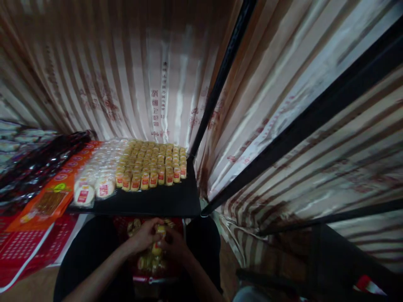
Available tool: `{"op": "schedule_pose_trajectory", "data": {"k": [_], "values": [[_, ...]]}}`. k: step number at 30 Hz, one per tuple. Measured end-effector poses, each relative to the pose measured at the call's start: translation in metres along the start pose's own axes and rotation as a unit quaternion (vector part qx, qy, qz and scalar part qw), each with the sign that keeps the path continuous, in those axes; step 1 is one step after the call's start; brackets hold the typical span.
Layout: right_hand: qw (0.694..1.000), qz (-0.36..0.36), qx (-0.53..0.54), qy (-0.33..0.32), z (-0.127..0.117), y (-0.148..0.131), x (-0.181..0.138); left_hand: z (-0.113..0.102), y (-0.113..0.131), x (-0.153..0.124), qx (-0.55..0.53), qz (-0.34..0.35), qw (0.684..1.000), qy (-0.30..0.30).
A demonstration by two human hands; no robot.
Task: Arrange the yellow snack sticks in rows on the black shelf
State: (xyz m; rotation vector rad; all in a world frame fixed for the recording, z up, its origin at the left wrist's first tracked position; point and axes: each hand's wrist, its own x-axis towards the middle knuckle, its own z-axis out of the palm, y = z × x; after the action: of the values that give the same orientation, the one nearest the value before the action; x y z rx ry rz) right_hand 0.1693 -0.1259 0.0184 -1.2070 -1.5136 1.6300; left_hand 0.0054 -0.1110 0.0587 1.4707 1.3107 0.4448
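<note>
Between my knees, my left hand [145, 235] and my right hand [175, 243] come together with their fingers closed around small yellow wrapped packets [156, 249] with a red label. Whether they hold one packet or two I cannot make out in the dim light. Below them is a red basket [172, 268] with several more yellow packets [147, 263] in it. Ahead, on a black table [157, 202], similar yellow packets [153, 179] stand in tight rows, their red labels facing me.
Left of the rows are flat, round white packets [105, 187], an orange bag [52, 203] and dark shiny packets [34, 163]. A red crate [30, 247] with a white handle is at lower left. Striped curtains [135, 84] and black poles [220, 79] enclose the table's back and right.
</note>
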Motion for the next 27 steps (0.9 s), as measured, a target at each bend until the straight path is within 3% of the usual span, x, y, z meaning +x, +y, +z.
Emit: {"op": "schedule_pose_trajectory", "data": {"k": [5,9,12,18,22,27], "values": [[0.99,-0.067,0.113,0.054,-0.004,-0.035,0.01,-0.015,0.023,0.018,-0.066,0.06,0.993,0.071],[0.981,-0.089,0.091,0.144,-0.011,-0.055,0.02,-0.025,0.043,0.039,-0.063,0.078,0.987,0.126],[0.968,-0.109,0.064,0.214,-0.02,-0.061,0.034,-0.033,0.063,0.055,-0.018,0.126,0.98,0.153],[0.931,-0.163,0.004,0.328,-0.041,-0.072,0.075,-0.06,0.109,0.092,0.128,0.214,0.96,0.131],[0.903,-0.178,-0.036,0.39,-0.057,-0.085,0.1,-0.074,0.138,0.117,0.178,0.203,0.951,0.153],[0.876,-0.125,-0.1,0.454,-0.08,-0.09,0.137,-0.085,0.163,0.149,0.202,0.166,0.938,0.229]]}}
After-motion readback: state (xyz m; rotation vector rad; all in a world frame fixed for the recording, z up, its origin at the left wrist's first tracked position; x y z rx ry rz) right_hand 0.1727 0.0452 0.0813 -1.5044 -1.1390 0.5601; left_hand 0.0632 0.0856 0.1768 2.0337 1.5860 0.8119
